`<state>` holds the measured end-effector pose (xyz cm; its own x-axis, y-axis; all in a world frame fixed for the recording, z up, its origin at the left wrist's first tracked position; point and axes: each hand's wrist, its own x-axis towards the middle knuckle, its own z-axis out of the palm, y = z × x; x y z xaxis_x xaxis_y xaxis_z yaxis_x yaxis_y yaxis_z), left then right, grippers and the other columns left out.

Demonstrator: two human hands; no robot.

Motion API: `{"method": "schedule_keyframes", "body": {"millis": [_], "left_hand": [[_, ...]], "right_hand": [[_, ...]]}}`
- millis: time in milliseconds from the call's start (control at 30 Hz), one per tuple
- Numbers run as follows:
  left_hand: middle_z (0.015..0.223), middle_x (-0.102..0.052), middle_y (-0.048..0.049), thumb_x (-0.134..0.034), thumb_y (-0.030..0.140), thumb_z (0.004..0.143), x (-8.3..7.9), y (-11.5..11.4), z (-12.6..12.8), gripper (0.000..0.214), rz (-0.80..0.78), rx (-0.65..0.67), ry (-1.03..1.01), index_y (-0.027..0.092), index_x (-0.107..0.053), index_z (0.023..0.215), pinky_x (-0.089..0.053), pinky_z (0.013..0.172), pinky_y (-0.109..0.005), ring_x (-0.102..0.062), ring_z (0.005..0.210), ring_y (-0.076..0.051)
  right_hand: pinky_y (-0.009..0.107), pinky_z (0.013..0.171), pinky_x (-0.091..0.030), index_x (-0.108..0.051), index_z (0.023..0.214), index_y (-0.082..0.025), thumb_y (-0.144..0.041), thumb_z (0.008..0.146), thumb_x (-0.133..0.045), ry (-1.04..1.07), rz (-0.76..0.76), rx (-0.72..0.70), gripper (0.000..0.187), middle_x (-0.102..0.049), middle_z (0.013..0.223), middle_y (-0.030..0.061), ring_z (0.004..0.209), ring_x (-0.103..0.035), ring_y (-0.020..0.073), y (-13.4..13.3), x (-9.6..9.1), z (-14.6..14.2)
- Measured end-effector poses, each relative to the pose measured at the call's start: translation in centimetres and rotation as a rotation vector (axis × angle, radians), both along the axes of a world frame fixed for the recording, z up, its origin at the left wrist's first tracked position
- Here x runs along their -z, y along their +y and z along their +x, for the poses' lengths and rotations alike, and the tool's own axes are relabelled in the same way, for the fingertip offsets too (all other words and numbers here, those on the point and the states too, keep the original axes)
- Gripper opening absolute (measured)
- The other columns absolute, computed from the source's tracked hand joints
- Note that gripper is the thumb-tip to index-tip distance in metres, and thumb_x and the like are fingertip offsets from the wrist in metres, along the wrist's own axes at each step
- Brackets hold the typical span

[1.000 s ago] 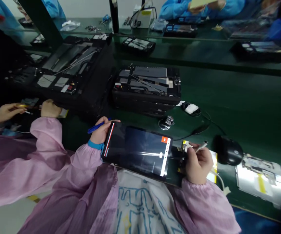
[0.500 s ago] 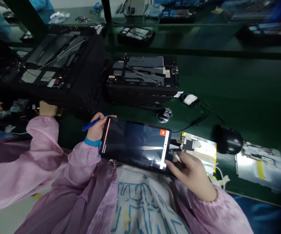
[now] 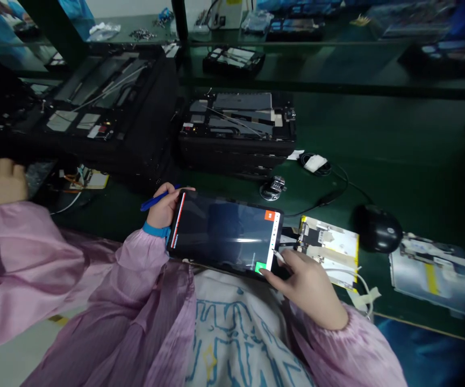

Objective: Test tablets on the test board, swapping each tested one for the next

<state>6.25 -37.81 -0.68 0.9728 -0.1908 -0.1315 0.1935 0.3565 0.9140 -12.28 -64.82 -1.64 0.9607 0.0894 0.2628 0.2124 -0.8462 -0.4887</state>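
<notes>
Clamping the tablet (image 3: pixel 224 234) and a blue pen (image 3: pixel 154 200), the left hand (image 3: pixel 165 207) steadies it; the right hand (image 3: pixel 308 285) pinches a white stylus (image 3: pixel 279 256) by the green button (image 3: pixel 260 267); checking looks midway.

Desk (image 3: pixel 397 150): dark green throughout.
Tablet (image 3: pixel 224 234): black glass. It has a thin red stripe down its left edge and a white band down the right, with an orange square at the top and a green square at the bottom.
Pen (image 3: pixel 154 201): blue. Wristband (image 3: pixel 155 230): brighter blue.
Stylus (image 3: pixel 277 255): white tip.
Sleeves (image 3: pixel 135 269): plain pale pink-lilac.
Cloth (image 3: pixel 232 333), near desk edge: white, with a blue outline print and a few yellow marks.
Mouse (image 3: pixel 377 228): glossy black.
Board (image 3: pixel 331 247): yellow and white.
Plate (image 3: pixel 431 271), toward right desk edge: silver-grey with a yellow strip.
Trays (image 3: pixel 236 129), far side: black with grey panels.
</notes>
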Motion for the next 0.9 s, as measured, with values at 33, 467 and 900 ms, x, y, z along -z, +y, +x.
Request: {"method": "schedule_keyframes", "body": {"millis": [33,467,900], "left_hand": [[0.084,-0.073,-0.0066,-0.067,0.02,0.068,0.0,0.0,0.0,0.03,0.001,-0.001,-0.004,0.018,-0.037,0.067,-0.051,0.066,-0.031,-0.068,0.076,-0.022],[0.081,-0.073,-0.0064,-0.065,0.018,0.068,-0.2,-0.2,-0.1,0.03,0.002,-0.023,-0.007,0.019,-0.035,0.068,-0.05,0.068,-0.032,-0.069,0.08,-0.025],[0.083,-0.073,-0.0067,-0.065,0.019,0.068,0.2,0.0,-0.1,0.028,-0.022,0.004,-0.024,0.018,-0.037,0.067,-0.051,0.072,-0.033,-0.068,0.086,-0.025]], "right_hand": [[0.025,0.048,-0.03,-0.038,0.071,-0.02,-0.058,0.095,-0.043,0.004,0.023,0.0,0.045,-0.042,0.059,-0.0018,0.051,-0.045,0.0153,0.0,0.0,0.0],[0.029,0.058,-0.033,-0.039,0.07,-0.019,-0.03,0.095,-0.053,-0.08,0.142,-0.072,0.031,-0.043,0.066,0.0004,0.065,-0.043,0.0186,0.5,-0.7,0.0],[0.033,0.065,-0.036,-0.051,0.081,-0.017,-0.023,0.093,-0.057,-0.13,0.163,-0.134,0.014,-0.053,0.078,0.0037,0.073,-0.049,0.0199,1.2,-1.7,-0.1]]}}
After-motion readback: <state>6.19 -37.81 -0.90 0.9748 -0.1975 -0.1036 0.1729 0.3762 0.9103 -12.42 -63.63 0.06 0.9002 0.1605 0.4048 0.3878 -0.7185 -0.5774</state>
